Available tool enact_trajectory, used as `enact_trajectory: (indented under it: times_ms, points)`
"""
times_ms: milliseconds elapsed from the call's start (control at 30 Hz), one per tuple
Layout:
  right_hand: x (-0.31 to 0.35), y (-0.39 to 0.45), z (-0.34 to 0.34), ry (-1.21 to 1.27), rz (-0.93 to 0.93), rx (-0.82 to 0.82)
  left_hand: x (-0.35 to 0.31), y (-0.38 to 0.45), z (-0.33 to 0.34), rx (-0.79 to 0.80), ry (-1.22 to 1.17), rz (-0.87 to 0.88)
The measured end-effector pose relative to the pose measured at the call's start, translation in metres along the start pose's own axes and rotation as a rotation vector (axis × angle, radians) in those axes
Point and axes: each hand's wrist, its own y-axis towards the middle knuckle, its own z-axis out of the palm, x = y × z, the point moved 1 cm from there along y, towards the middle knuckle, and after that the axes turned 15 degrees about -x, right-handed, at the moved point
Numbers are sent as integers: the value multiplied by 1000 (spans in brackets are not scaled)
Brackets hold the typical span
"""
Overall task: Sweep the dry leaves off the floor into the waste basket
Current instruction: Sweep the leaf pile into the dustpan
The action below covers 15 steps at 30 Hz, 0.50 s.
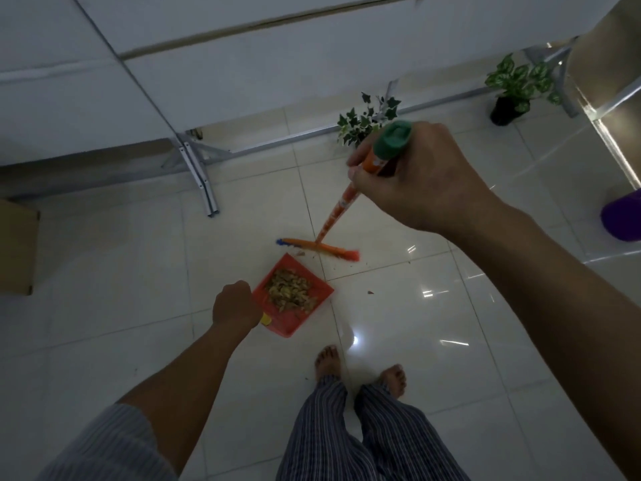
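A red dustpan [314, 308] sits on the white tiled floor, holding a pile of dry leaves [289, 289]. My left hand [233, 304] grips the dustpan's handle at its near left side; the handle itself is hidden under the hand. My right hand [421, 177] grips the top of an orange broom handle [338, 210] with a green cap. The broom head [317, 249], orange with blue and red bristles, rests on the floor just beyond the dustpan's far edge. A few leaf crumbs [370, 292] lie to the right of the pan.
A purple basket [622, 220] is at the right edge. Two potted plants [367, 121] [516, 88] stand by a metal frame [203, 175] along the wall. A cardboard box [17, 246] is at the left. My bare feet [360, 368] stand near the pan.
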Motion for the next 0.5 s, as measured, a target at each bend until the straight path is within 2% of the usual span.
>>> enact_trajectory:
  times_ms: [233, 500]
  points:
    - [-21, -6, 54, 5, 19, 297, 12, -4, -9, -16, 29, -23]
    - [-33, -17, 54, -150, 9, 462, 2, -5, -21, 31, -2, -34]
